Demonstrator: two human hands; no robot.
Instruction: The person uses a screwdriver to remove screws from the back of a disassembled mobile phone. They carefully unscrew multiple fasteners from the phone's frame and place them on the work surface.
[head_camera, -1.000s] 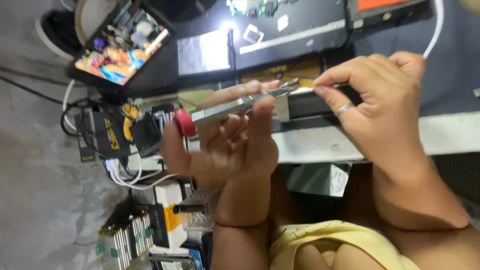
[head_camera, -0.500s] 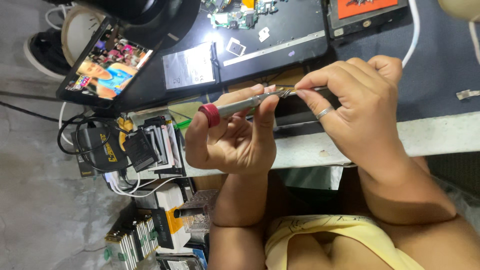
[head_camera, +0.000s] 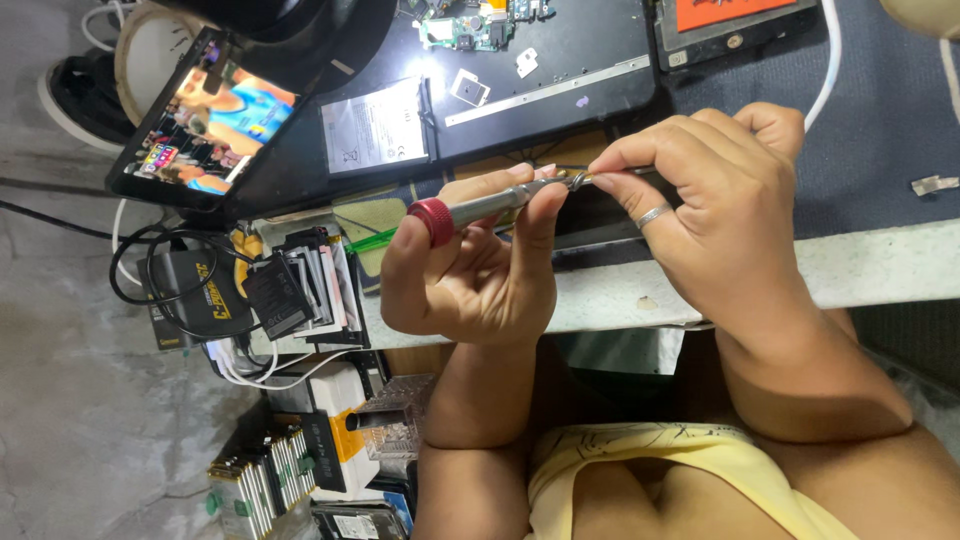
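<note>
My left hand is closed around a small metal screwdriver with a red end cap, palm toward me. My right hand, with a ring on one finger, pinches the screwdriver's tip end between thumb and forefinger. Both hands hover just above the near edge of the workbench. What sits at the tip is too small to make out.
On the dark mat lie a circuit board, a flat phone battery, a metal strip and small shields. A tablet with a lit screen leans at left. Boxes, chargers and cables crowd below it; a white cable runs at right.
Both hands, still on the screwdriver, have shifted slightly right and up. The view has drifted, so the tablet and boxes sit further right.
</note>
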